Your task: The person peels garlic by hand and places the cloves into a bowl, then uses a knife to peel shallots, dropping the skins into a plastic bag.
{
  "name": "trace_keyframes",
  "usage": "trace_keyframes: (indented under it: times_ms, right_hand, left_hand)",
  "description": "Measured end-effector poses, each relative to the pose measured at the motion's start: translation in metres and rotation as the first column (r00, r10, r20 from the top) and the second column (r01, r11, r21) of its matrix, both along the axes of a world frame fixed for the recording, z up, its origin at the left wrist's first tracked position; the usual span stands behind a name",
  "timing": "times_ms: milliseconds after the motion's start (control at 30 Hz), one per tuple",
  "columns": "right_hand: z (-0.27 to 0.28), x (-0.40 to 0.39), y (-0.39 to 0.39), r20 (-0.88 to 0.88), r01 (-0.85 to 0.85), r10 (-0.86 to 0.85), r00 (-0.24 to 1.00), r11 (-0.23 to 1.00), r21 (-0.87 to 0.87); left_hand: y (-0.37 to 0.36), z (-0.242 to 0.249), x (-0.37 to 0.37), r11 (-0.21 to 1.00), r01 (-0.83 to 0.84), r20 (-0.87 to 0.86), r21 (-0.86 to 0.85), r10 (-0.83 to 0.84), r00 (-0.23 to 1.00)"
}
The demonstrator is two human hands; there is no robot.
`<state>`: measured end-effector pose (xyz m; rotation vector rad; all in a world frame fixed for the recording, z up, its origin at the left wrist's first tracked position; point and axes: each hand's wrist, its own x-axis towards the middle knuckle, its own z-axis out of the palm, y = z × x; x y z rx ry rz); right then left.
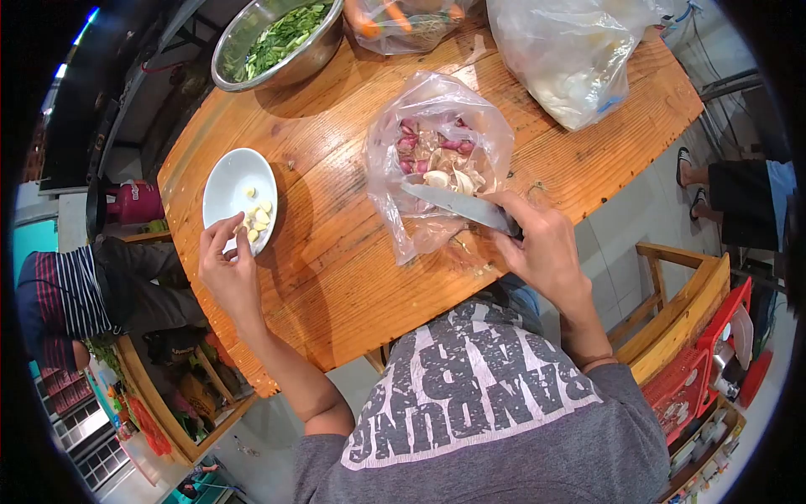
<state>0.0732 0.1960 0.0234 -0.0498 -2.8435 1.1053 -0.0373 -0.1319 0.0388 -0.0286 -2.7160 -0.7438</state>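
Note:
My left hand (230, 262) is over the near rim of a white bowl (220, 181). Its thumb and index finger are curled close together, with a peeled garlic clove at their tips. Several other peeled garlic cloves (261, 215) lie in the bowl. My right hand (539, 244) is wrapped around the handle of a knife (462, 204). The blade points left across the near side of an open clear plastic bag (388, 181). Inside the bag are small red shallots (409, 143) and unpeeled garlic (437, 178).
A metal bowl (231, 77) of chopped greens (290, 35) stands at the far left of the wooden table (327, 277). Bags of carrots (396, 15) and pale contents (571, 63) sit at the back. A person (92, 290) is at left; another person's legs (739, 193) show at right.

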Motion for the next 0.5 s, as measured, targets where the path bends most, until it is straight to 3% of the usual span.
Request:
trace_keyframes:
  times_ms: [167, 267, 367, 500]
  right_hand:
    - [-0.004, -0.002, 0.002, -0.018, -0.058, 0.059, 0.998, 0.996, 0.066]
    - [0.003, 0.001, 0.001, 0.072, -0.098, 0.109, 0.991, 0.984, -0.147]
    - [0.009, 0.003, 0.001, 0.105, -0.127, 0.156, 0.982, 0.961, -0.245]
    - [0.007, 0.003, -0.001, 0.041, -0.128, 0.154, 0.987, 0.918, -0.375]
  left_hand:
    - [-0.007, -0.013, -0.004, 0.999, 0.033, 0.003, 0.037, -0.033, 0.999]
    - [-0.001, -0.012, -0.001, 0.998, 0.031, -0.052, 0.056, -0.028, 0.998]
    - [0.024, 0.004, 0.005, 0.994, 0.037, -0.140, 0.098, -0.023, 0.990]
    - [0.073, 0.024, 0.022, 0.906, 0.345, -0.155, 0.243, -0.315, 0.936]
